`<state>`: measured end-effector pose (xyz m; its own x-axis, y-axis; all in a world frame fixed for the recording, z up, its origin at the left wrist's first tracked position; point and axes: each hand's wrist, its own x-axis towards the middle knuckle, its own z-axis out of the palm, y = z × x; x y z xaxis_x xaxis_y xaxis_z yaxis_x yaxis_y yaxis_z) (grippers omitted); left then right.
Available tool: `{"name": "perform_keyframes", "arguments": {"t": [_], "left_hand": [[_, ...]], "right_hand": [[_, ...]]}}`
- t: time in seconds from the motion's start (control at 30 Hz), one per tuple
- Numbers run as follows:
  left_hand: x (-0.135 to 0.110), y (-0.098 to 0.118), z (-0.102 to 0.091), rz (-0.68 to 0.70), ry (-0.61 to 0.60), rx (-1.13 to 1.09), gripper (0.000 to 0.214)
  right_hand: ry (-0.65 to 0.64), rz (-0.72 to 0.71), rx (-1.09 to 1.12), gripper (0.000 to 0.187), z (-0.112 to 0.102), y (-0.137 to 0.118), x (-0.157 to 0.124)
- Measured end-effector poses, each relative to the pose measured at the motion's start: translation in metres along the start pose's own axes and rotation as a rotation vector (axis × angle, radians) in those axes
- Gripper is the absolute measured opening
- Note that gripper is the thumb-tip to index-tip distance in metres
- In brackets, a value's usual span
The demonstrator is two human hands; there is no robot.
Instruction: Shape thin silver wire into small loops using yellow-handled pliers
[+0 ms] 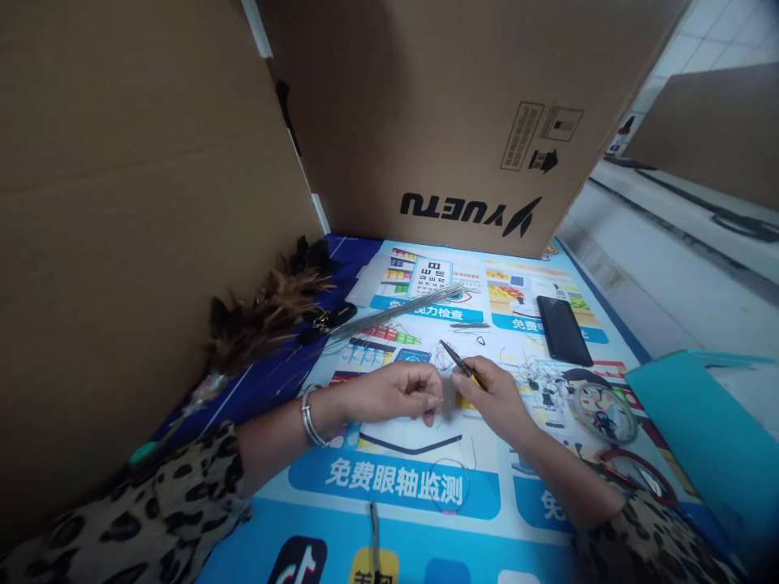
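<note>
My right hand (497, 399) is closed round a pair of pliers (463, 364) with dark jaws and yellow on the handles. The jaws point up and to the left, away from me. Just left of it, my left hand (405, 391) has its fingers curled in a pinch; anything held there is too small to make out. A silver bangle (310, 415) circles the left wrist. Beyond both hands, a bundle of thin straight wires (398, 311) lies slantwise on the printed table cover (341, 519).
Cardboard panels (389, 105) wall the back and left. Brown feathers (268, 304) lean at the left. At right are a black phone (563, 331), tangled wire bits (544, 385), a clear ring-shaped roll (605, 412), a red-rimmed round object (639, 474) and a teal box (699, 438).
</note>
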<state>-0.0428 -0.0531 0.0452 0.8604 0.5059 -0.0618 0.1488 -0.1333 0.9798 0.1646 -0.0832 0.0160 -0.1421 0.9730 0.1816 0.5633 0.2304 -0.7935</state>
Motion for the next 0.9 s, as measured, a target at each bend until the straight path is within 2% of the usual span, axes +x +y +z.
{"name": "perform_keyframes", "arguments": {"t": [0.13,0.27,0.43,0.67,0.8,0.9], "left_hand": [[0.003,-0.006,0.004,-0.037,0.135,-0.357,0.016],[0.005,-0.006,0.009,-0.048,0.215,-0.477,0.016],[0.008,-0.01,0.012,-0.069,0.288,-0.452,0.018],[0.011,-0.013,0.016,-0.037,0.361,-0.277,0.012],[0.01,-0.018,0.018,-0.025,0.345,-0.188,0.01],[0.01,-0.017,0.018,-0.002,0.32,-0.225,0.012]], "right_hand": [[-0.051,0.033,0.143,0.019,0.001,-0.006,-0.002],[-0.129,0.063,0.278,0.019,0.002,-0.013,-0.004],[-0.217,0.066,0.399,0.02,0.002,-0.014,-0.006],[-0.204,0.063,0.357,0.016,0.003,-0.017,-0.005],[-0.179,0.069,0.29,0.012,0.005,-0.019,-0.004],[-0.177,0.062,0.263,0.009,0.005,-0.017,-0.004]]}}
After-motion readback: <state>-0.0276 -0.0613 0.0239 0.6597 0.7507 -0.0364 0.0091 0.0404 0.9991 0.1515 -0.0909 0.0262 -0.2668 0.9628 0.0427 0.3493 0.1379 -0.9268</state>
